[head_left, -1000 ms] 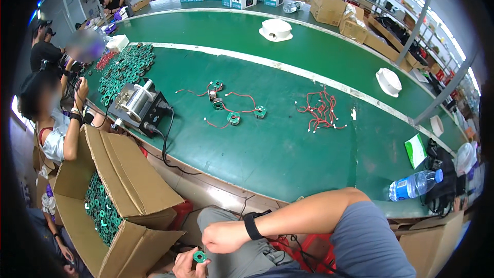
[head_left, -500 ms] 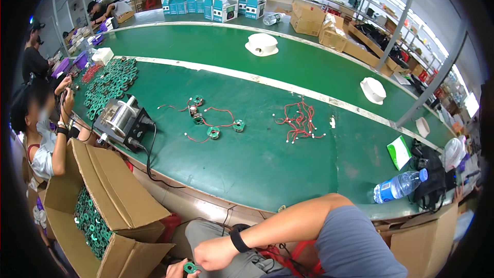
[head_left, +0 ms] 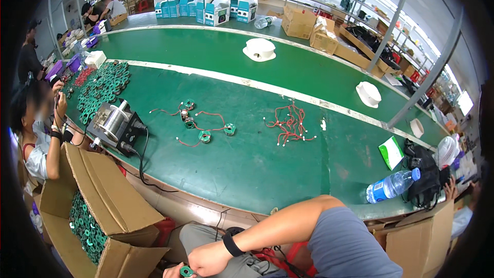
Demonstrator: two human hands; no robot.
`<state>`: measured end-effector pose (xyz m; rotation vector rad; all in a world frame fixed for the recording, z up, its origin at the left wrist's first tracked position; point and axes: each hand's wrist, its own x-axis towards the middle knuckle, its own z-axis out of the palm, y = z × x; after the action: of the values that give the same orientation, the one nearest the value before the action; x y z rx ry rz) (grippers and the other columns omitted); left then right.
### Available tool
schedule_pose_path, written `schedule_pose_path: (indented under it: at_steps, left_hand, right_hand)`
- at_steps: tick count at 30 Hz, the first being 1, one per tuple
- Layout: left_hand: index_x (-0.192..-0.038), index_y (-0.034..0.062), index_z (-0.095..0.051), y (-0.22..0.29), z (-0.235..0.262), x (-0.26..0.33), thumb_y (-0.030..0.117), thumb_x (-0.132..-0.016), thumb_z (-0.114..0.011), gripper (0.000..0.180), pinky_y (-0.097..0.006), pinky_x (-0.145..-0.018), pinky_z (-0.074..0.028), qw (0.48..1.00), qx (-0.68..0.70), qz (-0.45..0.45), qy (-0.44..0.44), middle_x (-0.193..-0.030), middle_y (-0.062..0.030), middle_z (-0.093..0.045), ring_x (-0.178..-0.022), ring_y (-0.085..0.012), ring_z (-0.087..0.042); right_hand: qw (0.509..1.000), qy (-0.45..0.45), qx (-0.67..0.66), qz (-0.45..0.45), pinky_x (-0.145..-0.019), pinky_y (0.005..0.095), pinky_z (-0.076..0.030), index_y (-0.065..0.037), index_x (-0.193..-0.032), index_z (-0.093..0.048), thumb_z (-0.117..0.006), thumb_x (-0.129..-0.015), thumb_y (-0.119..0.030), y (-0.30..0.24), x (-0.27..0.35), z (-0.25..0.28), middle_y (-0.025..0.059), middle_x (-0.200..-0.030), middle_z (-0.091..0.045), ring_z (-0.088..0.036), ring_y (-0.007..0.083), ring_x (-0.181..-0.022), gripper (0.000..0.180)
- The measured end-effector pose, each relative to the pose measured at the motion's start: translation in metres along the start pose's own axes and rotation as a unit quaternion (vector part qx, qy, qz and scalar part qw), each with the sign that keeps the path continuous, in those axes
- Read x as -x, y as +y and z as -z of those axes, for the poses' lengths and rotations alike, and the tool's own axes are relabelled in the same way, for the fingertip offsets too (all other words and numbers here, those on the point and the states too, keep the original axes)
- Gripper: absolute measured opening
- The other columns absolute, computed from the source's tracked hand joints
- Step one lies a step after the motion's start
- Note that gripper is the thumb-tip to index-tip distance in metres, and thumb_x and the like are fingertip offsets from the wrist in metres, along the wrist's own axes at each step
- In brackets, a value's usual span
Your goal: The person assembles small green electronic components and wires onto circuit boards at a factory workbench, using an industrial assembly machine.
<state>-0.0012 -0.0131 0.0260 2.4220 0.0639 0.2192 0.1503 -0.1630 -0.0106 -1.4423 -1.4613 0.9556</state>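
Green coil (head_left: 186,271) sits low at the lap, pinched in the left hand (head_left: 175,272) fingers; the right hand (head_left: 208,259) curls beside it, grip unclear. Beyond, an open cardboard box (head_left: 110,201) of coils, then the green tabletop (head_left: 247,159) with wired coils (head_left: 198,123).

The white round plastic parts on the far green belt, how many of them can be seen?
3. One white part lies near the blue boxes, a second sits further right by the slanted post, and a third is near the right end. Others may be hidden beyond the edge.
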Motion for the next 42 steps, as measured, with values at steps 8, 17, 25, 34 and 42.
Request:
schedule_pose_path:
  at_steps: [8,17,25,34,42]
  left_hand:
    - [-0.115,0.0018,-0.069,0.004,0.000,-0.004,0.009,-0.085,-0.071,0.031,-0.040,-0.085,-0.053,0.999,0.018,0.006,-0.029,-0.101,-0.0166,-0.070,-0.093,-0.0345,-0.066]
    - [-0.114,0.0013,-0.069,-0.009,0.005,0.004,0.009,-0.084,-0.068,0.031,-0.039,-0.083,-0.053,0.999,0.035,-0.013,0.007,-0.100,-0.0173,-0.069,-0.091,-0.0343,-0.066]
    - [-0.112,0.0005,-0.069,-0.007,-0.007,0.009,0.012,-0.082,-0.072,0.033,-0.041,-0.083,-0.052,0.999,0.043,0.015,-0.003,-0.101,-0.0172,-0.070,-0.091,-0.0356,-0.065]
    - [-0.113,0.0061,-0.071,-0.021,-0.003,0.004,0.023,-0.078,-0.082,0.040,-0.035,-0.073,-0.053,0.999,0.018,-0.038,0.017,-0.093,-0.0092,-0.072,-0.080,-0.0263,-0.067]
    - [-0.113,0.0064,-0.071,-0.021,-0.004,0.003,0.024,-0.079,-0.081,0.039,-0.035,-0.072,-0.053,0.999,0.020,-0.027,0.003,-0.094,-0.0080,-0.072,-0.079,-0.0253,-0.066]
  right_hand:
    - [1.000,-0.013,0.017,0.018,-0.059,0.0494,-0.046,0.006,-0.071,-0.063,-0.053,-0.075,-0.010,0.006,0.000,0.002,0.0268,-0.068,-0.060,-0.058,0.0428,-0.064,0.019]
    - [0.999,0.013,0.002,0.051,-0.063,0.0499,-0.047,0.005,-0.072,-0.062,-0.055,-0.083,-0.013,-0.010,0.000,0.002,0.0264,-0.070,-0.060,-0.058,0.0432,-0.064,0.022]
    - [0.999,-0.021,0.005,-0.044,-0.067,0.0511,-0.050,0.003,-0.079,-0.066,-0.053,-0.086,-0.015,-0.020,0.013,0.011,0.0242,-0.074,-0.065,-0.063,0.0435,-0.068,0.023]
    - [0.997,-0.051,0.020,-0.049,-0.070,0.0519,-0.051,0.003,-0.079,-0.064,-0.053,-0.087,-0.016,-0.009,0.011,0.012,0.0249,-0.076,-0.065,-0.063,0.0452,-0.074,0.023]
    - [0.996,-0.062,0.038,-0.057,-0.070,0.0519,-0.051,0.001,-0.081,-0.065,-0.053,-0.088,-0.018,-0.006,0.009,0.013,0.0243,-0.077,-0.065,-0.064,0.0439,-0.075,0.023]
